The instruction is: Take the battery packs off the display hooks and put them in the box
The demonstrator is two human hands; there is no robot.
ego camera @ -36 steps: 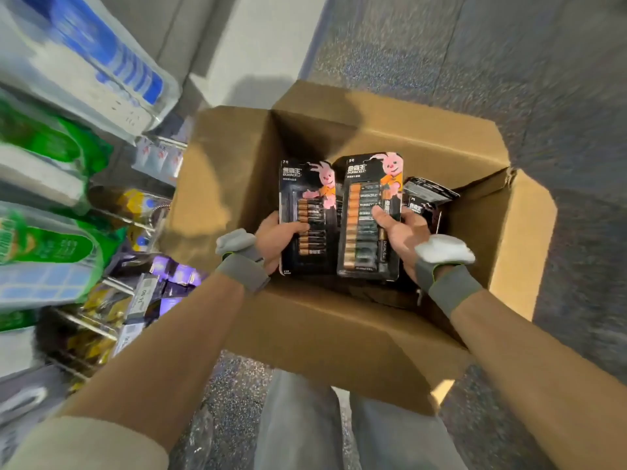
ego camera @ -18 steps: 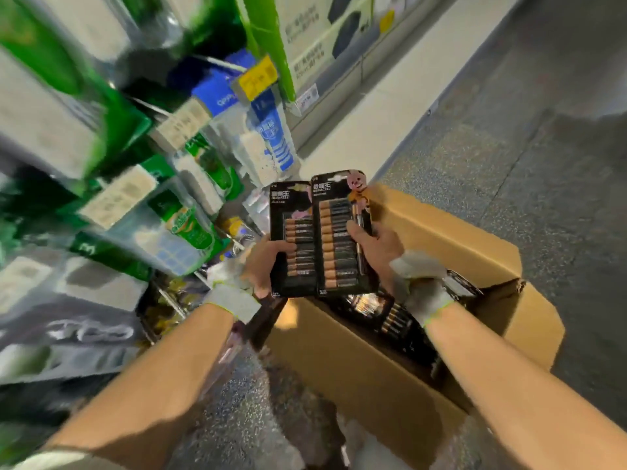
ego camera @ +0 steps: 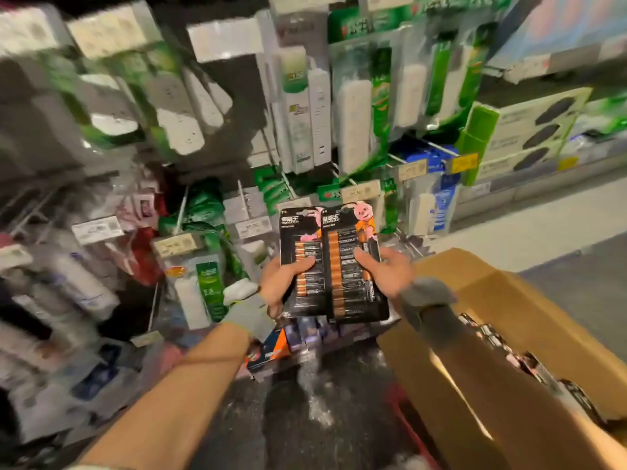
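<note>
While two Duracell battery packs stand upright, above and left of the cardboard box [ego camera: 529, 310], the left hand [ego camera: 281, 283] grips the smaller pack [ego camera: 300, 266], thumb across its front, and the right hand [ego camera: 386, 273] grips the larger pack [ego camera: 346, 283], whose edge overlaps the smaller. Inside the box lie more packs [ego camera: 488, 334].

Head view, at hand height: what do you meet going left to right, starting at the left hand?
left hand → smaller battery pack → larger battery pack → right hand → cardboard box
</note>
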